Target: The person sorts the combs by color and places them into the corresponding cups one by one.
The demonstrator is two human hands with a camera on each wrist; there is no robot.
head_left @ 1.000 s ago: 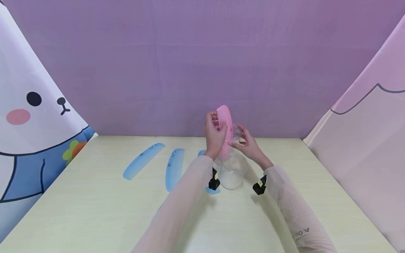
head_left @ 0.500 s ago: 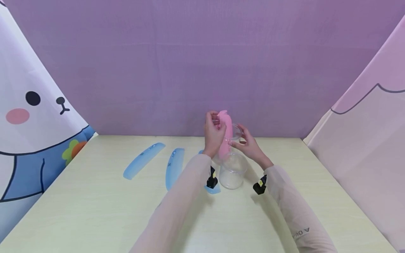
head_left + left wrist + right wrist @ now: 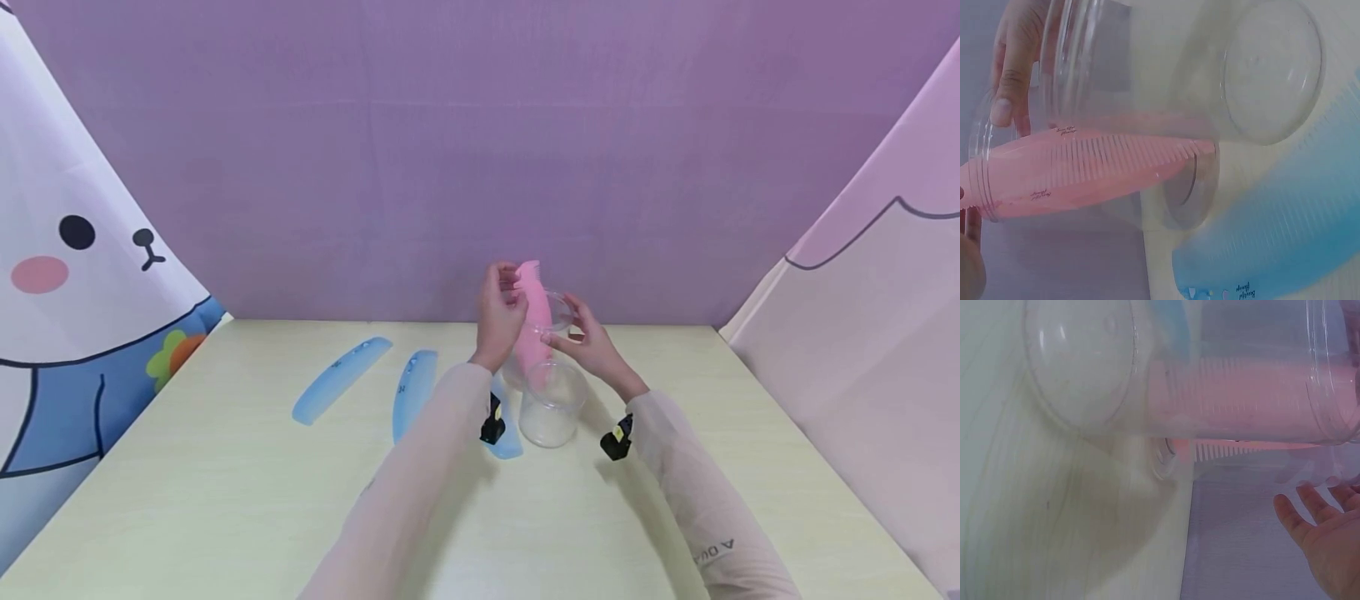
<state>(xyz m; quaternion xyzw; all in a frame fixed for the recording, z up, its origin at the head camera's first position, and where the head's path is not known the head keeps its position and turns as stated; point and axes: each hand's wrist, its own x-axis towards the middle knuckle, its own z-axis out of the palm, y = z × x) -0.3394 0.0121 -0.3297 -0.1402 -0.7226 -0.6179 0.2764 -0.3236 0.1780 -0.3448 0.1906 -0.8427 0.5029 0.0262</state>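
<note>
Pink combs (image 3: 534, 308) stand in the rear clear plastic jar (image 3: 1190, 206), tops rising past its rim; the left wrist view shows them overlapping, with fine teeth and small dark print. My left hand (image 3: 498, 323) is beside their upper ends, fingers loosely bent at the comb edge. On the right, my right hand (image 3: 594, 346) grips the rear jar near its rim, thumb in front and fingers round the far side. A second clear jar (image 3: 551, 421) stands upright on the table in front, covering part of the rear jar.
Three translucent blue combs lie on the table (image 3: 225, 500): one far left (image 3: 341, 382), one middle (image 3: 412, 392) partly behind my left sleeve, and one (image 3: 510, 433) beside the front jar. A purple cloth (image 3: 375, 167) hangs behind, with printed cloths at both sides.
The pink comb in my left hand has dropped lower into the rear jar. My left hand has since shifted slightly left, away from the combs. The right hand has kept its place.
</note>
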